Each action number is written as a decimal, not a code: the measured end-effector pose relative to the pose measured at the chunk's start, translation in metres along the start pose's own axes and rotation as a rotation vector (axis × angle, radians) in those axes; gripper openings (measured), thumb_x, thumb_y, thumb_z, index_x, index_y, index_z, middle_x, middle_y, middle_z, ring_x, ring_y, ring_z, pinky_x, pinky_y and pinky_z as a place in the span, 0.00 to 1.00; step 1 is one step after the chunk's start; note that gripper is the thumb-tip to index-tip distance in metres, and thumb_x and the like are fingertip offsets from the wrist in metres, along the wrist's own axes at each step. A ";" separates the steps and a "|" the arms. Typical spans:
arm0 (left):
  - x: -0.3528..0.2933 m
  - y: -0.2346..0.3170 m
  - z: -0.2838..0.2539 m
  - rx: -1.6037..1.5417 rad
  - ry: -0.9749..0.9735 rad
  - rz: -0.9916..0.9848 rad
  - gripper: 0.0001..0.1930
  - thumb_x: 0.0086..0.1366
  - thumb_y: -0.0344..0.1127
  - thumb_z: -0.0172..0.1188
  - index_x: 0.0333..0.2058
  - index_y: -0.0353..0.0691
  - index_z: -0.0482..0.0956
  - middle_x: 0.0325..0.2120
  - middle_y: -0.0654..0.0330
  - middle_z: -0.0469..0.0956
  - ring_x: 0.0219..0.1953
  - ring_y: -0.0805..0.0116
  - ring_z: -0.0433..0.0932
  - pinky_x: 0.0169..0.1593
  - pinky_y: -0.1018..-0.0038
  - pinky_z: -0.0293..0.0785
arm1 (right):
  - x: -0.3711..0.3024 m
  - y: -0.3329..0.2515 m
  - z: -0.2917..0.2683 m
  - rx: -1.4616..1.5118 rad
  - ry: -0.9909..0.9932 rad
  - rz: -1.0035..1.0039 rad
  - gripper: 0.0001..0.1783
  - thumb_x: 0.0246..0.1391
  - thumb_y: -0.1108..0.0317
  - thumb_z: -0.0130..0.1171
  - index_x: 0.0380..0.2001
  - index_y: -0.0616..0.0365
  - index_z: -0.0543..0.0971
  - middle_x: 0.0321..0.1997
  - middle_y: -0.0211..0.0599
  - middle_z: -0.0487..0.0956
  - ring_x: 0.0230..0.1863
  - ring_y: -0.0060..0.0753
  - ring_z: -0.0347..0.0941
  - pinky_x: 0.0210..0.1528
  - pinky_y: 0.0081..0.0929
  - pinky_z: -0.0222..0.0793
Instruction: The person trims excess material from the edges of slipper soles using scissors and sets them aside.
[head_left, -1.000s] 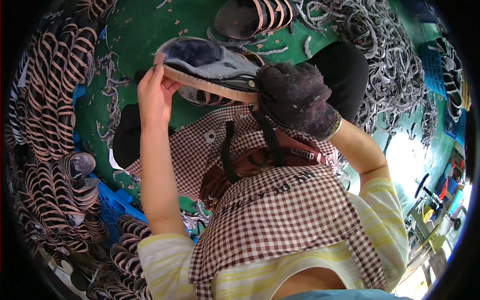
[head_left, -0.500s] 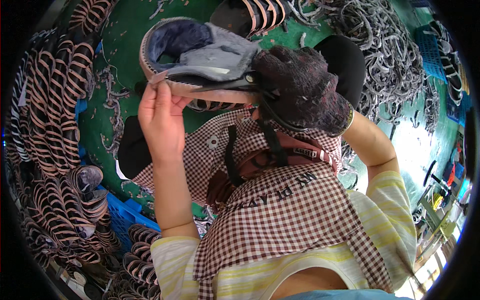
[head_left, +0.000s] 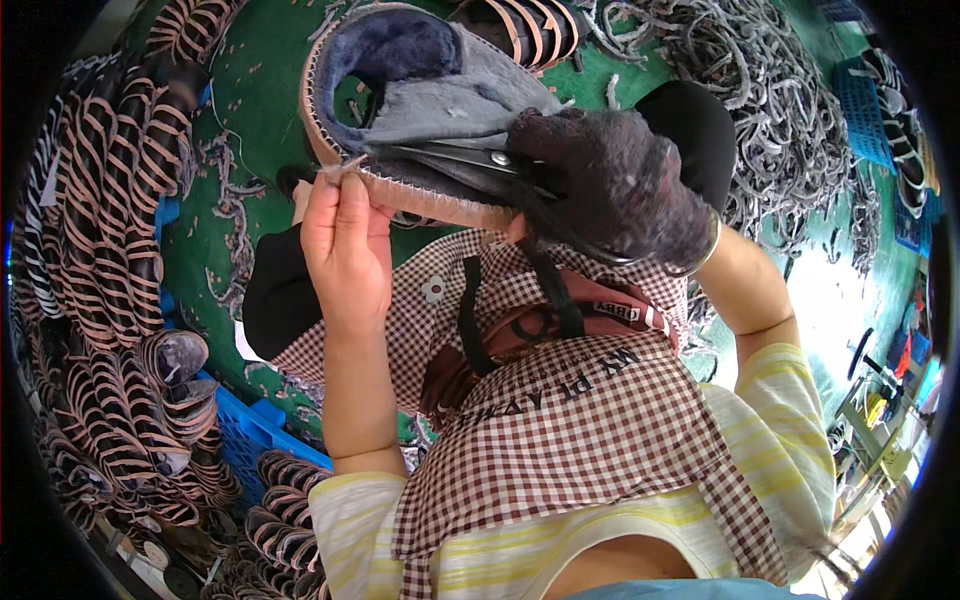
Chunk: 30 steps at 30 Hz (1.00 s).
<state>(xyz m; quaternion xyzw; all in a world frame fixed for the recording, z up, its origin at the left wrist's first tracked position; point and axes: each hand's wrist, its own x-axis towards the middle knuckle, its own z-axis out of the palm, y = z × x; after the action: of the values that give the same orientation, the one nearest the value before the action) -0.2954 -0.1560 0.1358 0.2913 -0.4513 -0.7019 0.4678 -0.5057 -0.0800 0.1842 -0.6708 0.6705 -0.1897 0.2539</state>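
A shoe upper (head_left: 450, 105) with dark blue and grey fleece lining is held up in front of me. White stitches run along its tan outer band. My bare left hand (head_left: 348, 245) pinches this band between thumb and fingers, where a small frayed tuft sticks out. My right hand (head_left: 620, 185), in a dark, lint-covered glove, is closed on a pair of black scissors (head_left: 498, 158). Their blades point left, lying along the inner edge of the lining, with the tips near my left thumb. The glove hides part of the scissor handles and the upper's right end.
Long stacks of dark uppers with tan bands (head_left: 110, 210) stand at the left beside a blue crate (head_left: 245, 430). A heap of grey fleece trimmings (head_left: 755, 110) covers the floor at the far right. More banded pieces (head_left: 520, 28) lie beyond the upper. Scraps dot the green floor (head_left: 250, 90).
The upper has tipped so that more of its lining and stitched edge shows. Both hands have shifted slightly to the right. The scissors' blades show more fully along the lining edge.
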 end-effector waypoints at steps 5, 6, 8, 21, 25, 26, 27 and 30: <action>0.001 0.005 -0.003 -0.164 -0.066 -0.119 0.12 0.65 0.30 0.43 0.44 0.32 0.69 0.39 0.59 0.72 0.41 0.70 0.72 0.45 0.72 0.70 | 0.003 0.023 -0.004 -0.044 0.067 -0.135 0.21 0.36 0.60 0.63 0.37 0.54 0.75 0.30 0.42 0.77 0.34 0.40 0.75 0.33 0.30 0.70; 0.001 0.008 -0.003 -0.164 -0.066 -0.118 0.12 0.65 0.30 0.43 0.44 0.32 0.69 0.39 0.59 0.72 0.41 0.70 0.72 0.45 0.72 0.70 | 0.006 0.031 -0.002 -0.120 0.158 -0.188 0.21 0.37 0.61 0.63 0.39 0.54 0.75 0.29 0.41 0.77 0.34 0.40 0.75 0.33 0.30 0.71; 0.002 0.011 -0.001 -0.187 -0.075 -0.182 0.13 0.65 0.30 0.42 0.45 0.33 0.68 0.41 0.57 0.72 0.41 0.70 0.72 0.46 0.71 0.69 | 0.016 0.043 -0.006 -0.147 0.139 -0.195 0.23 0.35 0.63 0.64 0.40 0.54 0.74 0.31 0.39 0.77 0.34 0.41 0.75 0.34 0.31 0.70; 0.009 0.005 0.002 -0.129 -0.002 -0.227 0.14 0.65 0.29 0.41 0.47 0.30 0.66 0.42 0.56 0.71 0.44 0.68 0.70 0.49 0.72 0.66 | 0.034 0.032 -0.014 -0.133 0.226 -0.075 0.22 0.38 0.60 0.63 0.39 0.52 0.73 0.28 0.36 0.76 0.29 0.38 0.74 0.30 0.29 0.68; 0.009 0.007 -0.027 -0.147 -0.145 -0.092 0.18 0.62 0.30 0.40 0.50 0.30 0.63 0.49 0.53 0.66 0.52 0.62 0.66 0.56 0.66 0.58 | 0.054 0.098 0.000 0.187 0.281 0.049 0.23 0.47 0.60 0.59 0.47 0.55 0.69 0.36 0.37 0.76 0.37 0.23 0.72 0.38 0.24 0.67; 0.008 0.010 -0.033 -0.173 -0.180 -0.075 0.18 0.61 0.30 0.39 0.50 0.31 0.63 0.50 0.53 0.66 0.52 0.61 0.65 0.56 0.65 0.58 | 0.047 0.090 0.000 0.264 0.192 0.097 0.25 0.48 0.60 0.58 0.49 0.57 0.67 0.39 0.38 0.75 0.40 0.23 0.71 0.42 0.24 0.66; 0.012 0.008 -0.041 -0.235 -0.214 -0.068 0.18 0.61 0.29 0.39 0.49 0.31 0.64 0.48 0.54 0.67 0.52 0.61 0.66 0.56 0.65 0.59 | 0.038 0.096 0.004 0.861 0.111 0.053 0.32 0.46 0.59 0.60 0.53 0.59 0.63 0.45 0.42 0.73 0.46 0.27 0.69 0.49 0.24 0.62; 0.026 -0.005 -0.087 0.304 0.068 -0.248 0.17 0.63 0.37 0.44 0.46 0.33 0.67 0.45 0.58 0.70 0.45 0.64 0.70 0.49 0.69 0.64 | 0.044 0.081 0.016 0.471 0.329 -0.128 0.36 0.45 0.58 0.61 0.55 0.61 0.61 0.47 0.43 0.72 0.47 0.33 0.69 0.51 0.27 0.62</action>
<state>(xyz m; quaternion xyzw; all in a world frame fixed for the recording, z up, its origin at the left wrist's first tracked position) -0.2358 -0.2108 0.0950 0.4354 -0.4969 -0.6675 0.3434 -0.5599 -0.1206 0.1192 -0.5945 0.5964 -0.4619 0.2782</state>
